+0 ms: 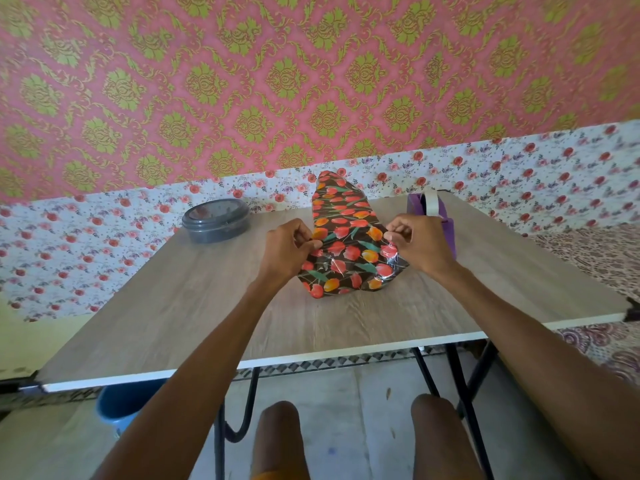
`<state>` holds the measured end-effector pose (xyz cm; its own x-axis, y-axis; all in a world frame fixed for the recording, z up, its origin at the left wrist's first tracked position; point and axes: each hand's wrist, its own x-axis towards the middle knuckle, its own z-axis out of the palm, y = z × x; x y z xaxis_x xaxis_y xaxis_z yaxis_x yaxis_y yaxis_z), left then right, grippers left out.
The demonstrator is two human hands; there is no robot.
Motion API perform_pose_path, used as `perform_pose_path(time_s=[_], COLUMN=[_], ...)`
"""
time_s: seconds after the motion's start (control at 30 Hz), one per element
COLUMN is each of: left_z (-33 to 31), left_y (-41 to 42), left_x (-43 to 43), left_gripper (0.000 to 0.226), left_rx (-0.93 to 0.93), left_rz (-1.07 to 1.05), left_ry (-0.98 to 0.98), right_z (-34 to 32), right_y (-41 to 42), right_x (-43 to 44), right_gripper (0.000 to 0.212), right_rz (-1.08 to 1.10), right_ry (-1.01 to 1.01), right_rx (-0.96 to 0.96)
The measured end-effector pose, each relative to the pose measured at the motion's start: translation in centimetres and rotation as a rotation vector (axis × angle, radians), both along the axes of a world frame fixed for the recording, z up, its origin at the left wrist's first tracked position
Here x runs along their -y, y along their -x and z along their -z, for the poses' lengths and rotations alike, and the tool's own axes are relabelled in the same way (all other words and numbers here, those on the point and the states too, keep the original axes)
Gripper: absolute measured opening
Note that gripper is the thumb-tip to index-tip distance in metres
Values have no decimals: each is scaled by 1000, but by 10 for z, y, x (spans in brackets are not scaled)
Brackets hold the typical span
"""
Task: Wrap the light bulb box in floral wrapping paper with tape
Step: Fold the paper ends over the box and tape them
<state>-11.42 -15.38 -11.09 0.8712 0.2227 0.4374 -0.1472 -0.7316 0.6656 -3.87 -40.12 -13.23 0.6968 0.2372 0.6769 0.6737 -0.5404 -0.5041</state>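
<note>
Glossy floral wrapping paper (348, 249), dark with red and orange tulips, lies bunched around the light bulb box in the middle of the wooden table (194, 306). The box itself is hidden under the paper. A loose flap of the paper stands up at the far side. My left hand (289, 249) pinches the paper's left edge. My right hand (417, 242) pinches the right edge, where the paper crinkles and shines. Behind my right hand stands a purple tape dispenser (431, 206) with a white tape roll, partly hidden.
A grey round lidded container (216, 220) sits at the table's far left. The table stands against a floral wall. Under the table are black metal legs (242, 420), a blue bucket (119, 408) at the left and my knees.
</note>
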Motion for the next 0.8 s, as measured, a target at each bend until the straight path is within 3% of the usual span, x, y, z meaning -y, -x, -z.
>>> perform_pose_path(time_s=[0.1,0.2,0.3,0.47,0.57,0.73,0.8], left_z=[3,8,13,11,12,19,19], left_y=[0,5,7,9,11,11,10], left_x=[3,4,-2,-13,-8,2,4], left_gripper=[17,37,43,35,34,36,41], left_rx=[-18,-104,-133,-133,-117,-96,-130], left_rz=[14,41,36,49,41,41,26], left_ry=[15,34,-89,-126,-157,-108,-43], right_z=[2,9,12,10,17,19,17], right_y=[-2,-1,2,4,5,9,8], right_x=[4,11,15,17,12,10,11], right_gripper=[11,18,26,38,32,9,17], right_rz=[-37,-60,-66,-16,-15,-130,-159], right_ry=[-6,8,11,266,395,171,170], right_rx=[-55,-102,-139,88,224,98,41])
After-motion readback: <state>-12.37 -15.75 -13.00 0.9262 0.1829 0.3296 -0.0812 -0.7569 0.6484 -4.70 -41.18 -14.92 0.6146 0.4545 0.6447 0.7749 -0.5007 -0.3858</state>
